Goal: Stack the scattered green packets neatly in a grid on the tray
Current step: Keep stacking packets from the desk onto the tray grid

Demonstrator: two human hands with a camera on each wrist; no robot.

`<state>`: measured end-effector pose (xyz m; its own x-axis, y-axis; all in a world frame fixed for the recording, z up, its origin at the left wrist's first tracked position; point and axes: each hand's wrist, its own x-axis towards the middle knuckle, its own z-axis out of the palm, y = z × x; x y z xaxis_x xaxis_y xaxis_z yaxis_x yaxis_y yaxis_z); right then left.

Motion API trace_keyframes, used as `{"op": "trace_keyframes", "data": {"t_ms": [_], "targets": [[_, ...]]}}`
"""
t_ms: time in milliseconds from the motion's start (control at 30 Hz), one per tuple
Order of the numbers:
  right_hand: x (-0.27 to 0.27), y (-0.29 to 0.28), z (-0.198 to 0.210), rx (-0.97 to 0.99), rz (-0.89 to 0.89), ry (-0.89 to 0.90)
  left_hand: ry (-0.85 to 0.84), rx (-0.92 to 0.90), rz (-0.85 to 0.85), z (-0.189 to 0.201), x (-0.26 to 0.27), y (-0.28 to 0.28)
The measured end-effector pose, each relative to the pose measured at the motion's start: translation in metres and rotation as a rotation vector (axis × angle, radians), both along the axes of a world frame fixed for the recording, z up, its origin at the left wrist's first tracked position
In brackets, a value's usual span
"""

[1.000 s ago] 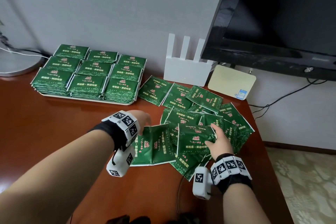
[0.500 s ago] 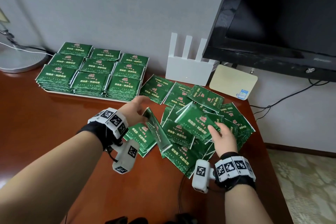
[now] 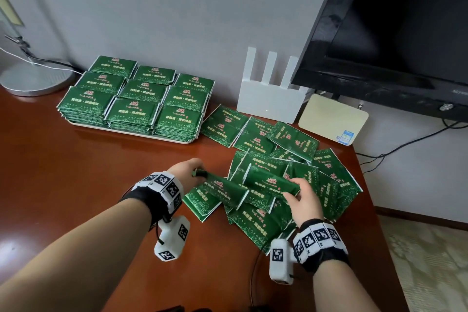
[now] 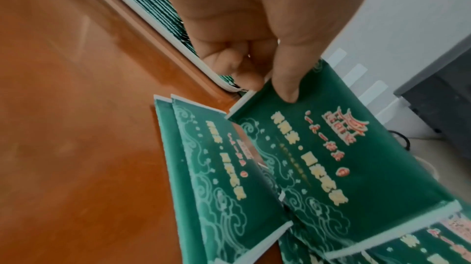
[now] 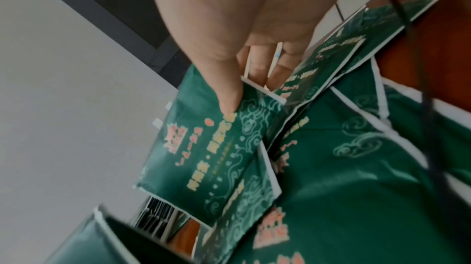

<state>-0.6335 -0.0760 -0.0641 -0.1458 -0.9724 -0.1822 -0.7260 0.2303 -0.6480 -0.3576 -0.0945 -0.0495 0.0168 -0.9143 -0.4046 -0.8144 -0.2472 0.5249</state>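
Note:
Green packets with gold lettering lie in a loose heap (image 3: 291, 159) on the right of the wooden table. My left hand (image 3: 188, 173) pinches one green packet (image 3: 222, 191) by its corner, thumb on its face (image 4: 285, 87), tilted above the heap. My right hand (image 3: 302, 197) pinches a second packet (image 3: 271, 183) by its edge, thumb on top (image 5: 226, 95), lifted beside the first. The white tray (image 3: 174, 139) at the back left carries neat stacks of packets (image 3: 141, 101) in a three-by-three grid.
A white router (image 3: 268, 99) and a cream box (image 3: 331, 119) stand against the wall behind the heap. A black TV (image 3: 395, 33) overhangs the right. A lamp base (image 3: 33, 78) sits far left. Cables hang off the right table edge (image 3: 374, 210).
Both hands lifted a packet from the heap and have brought the two packets closer together, tilting them. The left hand's packet swung round from edge-on to slanted.

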Motion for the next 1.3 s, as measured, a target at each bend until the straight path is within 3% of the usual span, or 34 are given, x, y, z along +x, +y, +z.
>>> {"op": "trace_keyframes", "data": {"t_ms": [167,333,467,667,933,1300], "targets": [[0.007,-0.005,-0.004,0.059,-0.008,-0.133,0.077,-0.036,0.130,0.000,0.007,-0.001],[0.008,-0.007,-0.011,0.041,0.015,-0.114,0.019,0.092,0.123,-0.008,0.007,0.001],[0.007,-0.014,-0.010,0.007,-0.007,-0.149,0.041,0.066,0.135,-0.007,0.008,-0.002],[0.014,-0.015,-0.014,0.104,0.021,-0.084,0.169,0.003,0.235,-0.006,0.018,-0.008],[0.015,-0.021,-0.018,0.166,-0.034,-0.025,0.116,0.095,0.175,-0.024,0.016,-0.005],[0.062,-0.032,0.037,0.003,-0.135,-0.226,0.208,-0.060,0.201,0.022,0.088,-0.030]]}}
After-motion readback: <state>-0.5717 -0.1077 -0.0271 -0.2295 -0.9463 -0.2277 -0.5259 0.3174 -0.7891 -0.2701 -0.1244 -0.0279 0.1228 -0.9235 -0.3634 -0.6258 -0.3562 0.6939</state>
